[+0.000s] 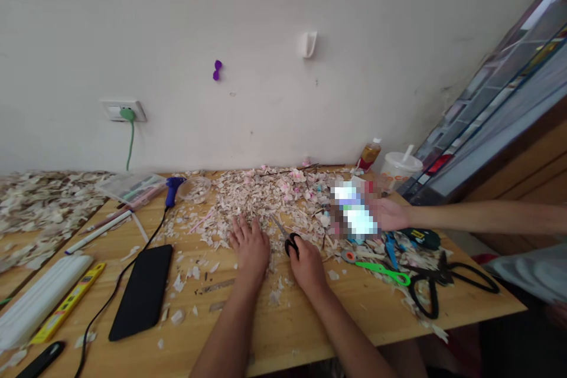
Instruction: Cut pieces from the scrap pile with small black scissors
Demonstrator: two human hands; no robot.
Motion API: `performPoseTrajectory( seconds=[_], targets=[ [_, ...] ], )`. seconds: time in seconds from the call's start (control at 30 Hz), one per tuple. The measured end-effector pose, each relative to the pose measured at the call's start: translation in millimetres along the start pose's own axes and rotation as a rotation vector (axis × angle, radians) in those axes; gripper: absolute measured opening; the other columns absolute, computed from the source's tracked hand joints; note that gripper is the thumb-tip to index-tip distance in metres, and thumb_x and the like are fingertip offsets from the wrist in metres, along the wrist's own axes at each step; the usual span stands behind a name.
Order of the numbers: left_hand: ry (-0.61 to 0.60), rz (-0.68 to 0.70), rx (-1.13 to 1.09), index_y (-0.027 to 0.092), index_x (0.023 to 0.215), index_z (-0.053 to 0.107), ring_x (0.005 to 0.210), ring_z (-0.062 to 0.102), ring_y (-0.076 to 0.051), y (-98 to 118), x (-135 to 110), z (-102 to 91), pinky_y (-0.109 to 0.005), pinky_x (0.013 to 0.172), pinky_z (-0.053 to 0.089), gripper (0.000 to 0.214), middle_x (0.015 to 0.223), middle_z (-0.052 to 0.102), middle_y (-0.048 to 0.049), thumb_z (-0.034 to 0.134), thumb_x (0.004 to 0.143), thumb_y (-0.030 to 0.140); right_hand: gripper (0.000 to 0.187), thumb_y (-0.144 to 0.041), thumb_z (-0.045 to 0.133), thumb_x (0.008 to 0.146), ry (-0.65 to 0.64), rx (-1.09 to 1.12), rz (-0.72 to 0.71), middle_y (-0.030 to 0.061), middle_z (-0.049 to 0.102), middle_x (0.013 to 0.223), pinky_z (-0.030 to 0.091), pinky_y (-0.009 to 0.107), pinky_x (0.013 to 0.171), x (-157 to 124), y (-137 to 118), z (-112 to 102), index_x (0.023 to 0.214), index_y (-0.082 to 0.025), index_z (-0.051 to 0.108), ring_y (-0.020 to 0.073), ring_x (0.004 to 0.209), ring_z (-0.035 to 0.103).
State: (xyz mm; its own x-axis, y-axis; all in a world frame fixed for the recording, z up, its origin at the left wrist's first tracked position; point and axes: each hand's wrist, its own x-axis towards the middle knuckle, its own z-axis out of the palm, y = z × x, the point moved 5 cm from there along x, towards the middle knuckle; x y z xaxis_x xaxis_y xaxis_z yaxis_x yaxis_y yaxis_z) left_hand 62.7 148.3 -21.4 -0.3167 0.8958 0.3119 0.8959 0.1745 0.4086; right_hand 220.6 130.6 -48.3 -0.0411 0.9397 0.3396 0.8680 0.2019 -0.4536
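My left hand (pixel 249 244) lies flat, fingers spread, on the near edge of a heap of pale pink and cream paper scraps (pixel 261 195) on the wooden table (pixel 310 319). My right hand (pixel 305 263) is closed round the black handles of small scissors (pixel 287 238), whose blades point up and left into the scraps. Another person's hand (pixel 390 214) reaches in from the right, holding a blurred white and blue object (pixel 357 212).
A black phone (pixel 142 289), a blue glue gun (pixel 172 188) with black cord, white sticks (pixel 39 298) and a yellow ruler (pixel 68 302) lie left. Green scissors (pixel 383 270), large black scissors (pixel 438 283), a bottle (pixel 370 155) and a lidded cup (pixel 400 170) sit right.
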Motion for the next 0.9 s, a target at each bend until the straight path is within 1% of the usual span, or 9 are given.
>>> performPoseTrajectory(
  seconds=[0.1, 0.23, 0.4, 0.5, 0.53, 0.6, 0.7, 0.8, 0.9],
  targets=[
    [-0.062, -0.007, 0.092, 0.019, 0.129, 0.052, 0.141, 0.012, -0.034, -2, -1, 6.1, -0.058, 0.109, 0.012, 0.047, 0.150, 0.028, -0.0161, 0.047, 0.084, 0.028, 0.023, -0.022, 0.045, 0.089, -0.011, 0.003, 0.003, 0.0078, 0.065, 0.091, 0.039, 0.028, 0.078, 0, -1, 0, 0.106, -0.016, 0.060, 0.0196, 0.086, 0.058],
    [0.012, 0.008, 0.108, 0.021, 0.133, 0.047, 0.142, 0.006, -0.036, -3, 6, -4.7, -0.063, 0.107, 0.009, 0.049, 0.155, 0.016, -0.0154, 0.046, 0.085, 0.031, 0.023, -0.022, 0.045, 0.090, -0.029, 0.004, 0.009, 0.0076, 0.065, 0.091, 0.039, 0.028, 0.079, 1, -2, -1, 0.105, -0.016, 0.060, 0.0196, 0.086, 0.058],
    [0.029, -0.124, 0.109, 0.018, 0.135, 0.044, 0.140, 0.011, -0.039, -25, 27, -8.9, -0.066, 0.102, 0.018, 0.051, 0.153, 0.017, -0.0186, 0.044, 0.087, 0.038, 0.025, -0.023, 0.044, 0.090, -0.056, -0.009, 0.009, 0.0077, 0.065, 0.092, 0.038, 0.027, 0.079, 2, -4, -2, 0.108, -0.016, 0.060, 0.0196, 0.087, 0.057],
    [0.021, -0.129, 0.133, 0.018, 0.137, 0.041, 0.139, 0.012, -0.039, -37, 41, -4.4, -0.063, 0.102, 0.021, 0.053, 0.154, 0.016, -0.0178, 0.044, 0.087, 0.037, 0.024, -0.023, 0.045, 0.090, -0.058, -0.012, 0.019, 0.0079, 0.065, 0.091, 0.038, 0.027, 0.079, 3, -4, -1, 0.107, -0.016, 0.060, 0.0197, 0.087, 0.057],
    [0.007, -0.118, 0.140, 0.018, 0.136, 0.042, 0.139, 0.014, -0.038, -40, 46, -2.8, -0.062, 0.102, 0.022, 0.051, 0.153, 0.020, -0.0172, 0.043, 0.088, 0.036, 0.024, -0.024, 0.045, 0.090, -0.061, -0.013, 0.021, 0.0080, 0.064, 0.090, 0.037, 0.027, 0.079, 3, -4, -1, 0.107, -0.016, 0.060, 0.0198, 0.087, 0.057],
    [-0.038, -0.076, 0.140, 0.020, 0.133, 0.047, 0.134, 0.025, -0.036, -44, 54, -0.4, -0.060, 0.100, 0.025, 0.045, 0.147, 0.033, -0.0163, 0.040, 0.090, 0.033, 0.024, -0.024, 0.044, 0.090, -0.064, -0.011, 0.020, 0.0081, 0.064, 0.089, 0.037, 0.027, 0.079, 3, -4, -1, 0.107, -0.015, 0.060, 0.0198, 0.087, 0.057],
    [-0.079, 0.010, 0.129, 0.022, 0.123, 0.056, 0.119, 0.042, -0.032, -46, 66, -3.4, -0.052, 0.097, 0.031, 0.037, 0.127, 0.054, -0.0150, 0.037, 0.091, 0.027, 0.025, -0.024, 0.045, 0.090, -0.062, -0.005, 0.024, 0.0083, 0.064, 0.090, 0.037, 0.027, 0.080, 3, -3, 0, 0.108, -0.015, 0.060, 0.0201, 0.087, 0.057],
    [-0.070, 0.081, 0.113, 0.023, 0.118, 0.059, 0.109, 0.048, -0.031, -45, 80, -13.7, -0.047, 0.091, 0.034, 0.035, 0.115, 0.059, -0.0136, 0.036, 0.091, 0.024, 0.025, -0.024, 0.045, 0.090, -0.067, 0.012, 0.033, 0.0085, 0.065, 0.091, 0.038, 0.027, 0.080, 3, -1, 1, 0.108, -0.015, 0.060, 0.0201, 0.088, 0.057],
    [-0.014, 0.102, 0.103, 0.022, 0.121, 0.056, 0.107, 0.048, -0.032, -41, 93, -27.8, -0.046, 0.089, 0.035, 0.036, 0.114, 0.061, -0.0130, 0.036, 0.091, 0.025, 0.025, -0.024, 0.045, 0.090, -0.066, 0.030, 0.046, 0.0085, 0.065, 0.091, 0.038, 0.027, 0.080, 5, 0, 1, 0.108, -0.016, 0.061, 0.0199, 0.088, 0.058]
  ],
)
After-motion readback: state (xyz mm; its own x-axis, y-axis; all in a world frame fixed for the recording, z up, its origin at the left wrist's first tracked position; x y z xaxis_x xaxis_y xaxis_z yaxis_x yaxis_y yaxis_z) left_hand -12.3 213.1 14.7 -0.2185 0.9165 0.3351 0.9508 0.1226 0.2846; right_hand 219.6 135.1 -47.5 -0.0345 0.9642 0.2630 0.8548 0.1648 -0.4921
